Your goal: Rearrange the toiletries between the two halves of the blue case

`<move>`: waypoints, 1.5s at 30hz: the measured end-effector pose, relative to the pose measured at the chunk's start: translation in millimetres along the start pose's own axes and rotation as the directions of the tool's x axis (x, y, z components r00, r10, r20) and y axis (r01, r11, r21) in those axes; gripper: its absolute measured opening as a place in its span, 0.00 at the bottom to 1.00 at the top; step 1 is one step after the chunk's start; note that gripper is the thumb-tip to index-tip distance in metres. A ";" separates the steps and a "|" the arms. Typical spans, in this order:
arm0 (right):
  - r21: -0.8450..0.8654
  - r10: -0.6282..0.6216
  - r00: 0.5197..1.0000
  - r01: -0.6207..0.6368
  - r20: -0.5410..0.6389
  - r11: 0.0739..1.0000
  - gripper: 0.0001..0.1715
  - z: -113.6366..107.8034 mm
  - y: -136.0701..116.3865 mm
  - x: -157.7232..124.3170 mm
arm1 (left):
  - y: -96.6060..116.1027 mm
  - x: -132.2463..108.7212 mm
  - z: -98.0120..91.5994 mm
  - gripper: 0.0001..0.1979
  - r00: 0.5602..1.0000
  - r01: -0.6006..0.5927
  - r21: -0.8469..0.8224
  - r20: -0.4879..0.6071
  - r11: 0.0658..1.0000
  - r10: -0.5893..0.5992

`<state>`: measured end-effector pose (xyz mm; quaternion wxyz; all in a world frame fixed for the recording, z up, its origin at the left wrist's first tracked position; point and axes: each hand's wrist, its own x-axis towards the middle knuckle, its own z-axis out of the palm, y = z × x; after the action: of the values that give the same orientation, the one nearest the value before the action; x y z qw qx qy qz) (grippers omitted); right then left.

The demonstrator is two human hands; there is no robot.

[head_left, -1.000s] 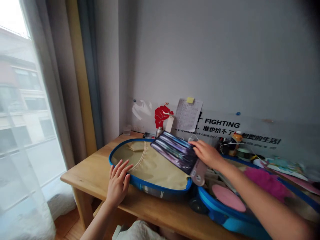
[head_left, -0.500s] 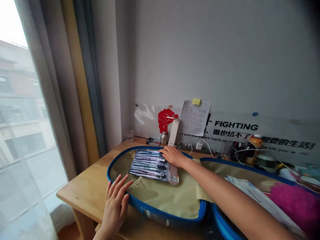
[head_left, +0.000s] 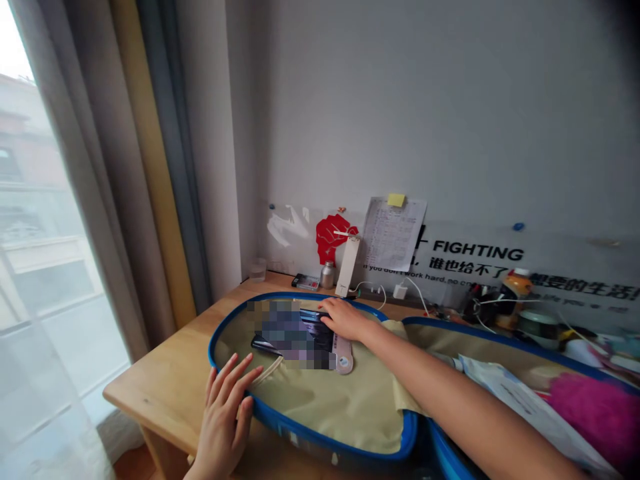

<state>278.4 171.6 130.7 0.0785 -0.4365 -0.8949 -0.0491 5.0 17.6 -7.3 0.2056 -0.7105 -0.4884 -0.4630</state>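
Observation:
A blue-edged case with beige lining (head_left: 320,407) lies open on the desk. In its left half is a flat pack of toothbrushes (head_left: 316,325) with a pinkish card end, partly blurred out by blocks. My right hand (head_left: 346,319) reaches across and has its fingers over the pack's upper right edge; its fingertips are partly hidden. At the case's near left rim is my left hand (head_left: 227,407), fingers stretched and slightly spread, holding nothing. A pale cord (head_left: 269,370) lies on the lining near its fingertips.
In the case's right half lie a white packet (head_left: 505,393) and a fluffy pink bath puff (head_left: 593,413). Behind the case stand a small silver bottle (head_left: 327,275), a white upright device (head_left: 348,267), and chargers with cables (head_left: 400,291). Bottles and jars (head_left: 515,297) crowd the back right.
The view has shifted slightly. Both hands keep nearly the same places, the right one on the pack and the left by the rim. Blocky blurring now covers part of the pack.

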 end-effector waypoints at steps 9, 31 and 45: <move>-0.036 -0.398 0.884 0.419 0.246 0.907 0.23 18.3 -55.9 -19.5 | 4.0 6.0 -2.9 0.18 1.000 -0.017 -0.014 -0.016 1.000 0.016; 0.024 -0.303 0.875 0.318 0.378 0.948 0.38 27.1 -56.8 -10.5 | 2.4 5.5 -0.1 0.18 1.000 0.002 -0.044 -0.017 0.999 -0.003; -0.075 0.441 0.896 -0.443 -0.052 0.893 0.20 -83.9 99.6 -172.9 | -1.5 4.7 3.5 0.18 0.999 0.009 -0.067 -0.031 0.998 -0.011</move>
<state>470.0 86.0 183.3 0.0842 -0.6304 -0.7680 -0.0752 5.7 23.3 -5.2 0.1871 -0.7071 -0.4730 -0.4912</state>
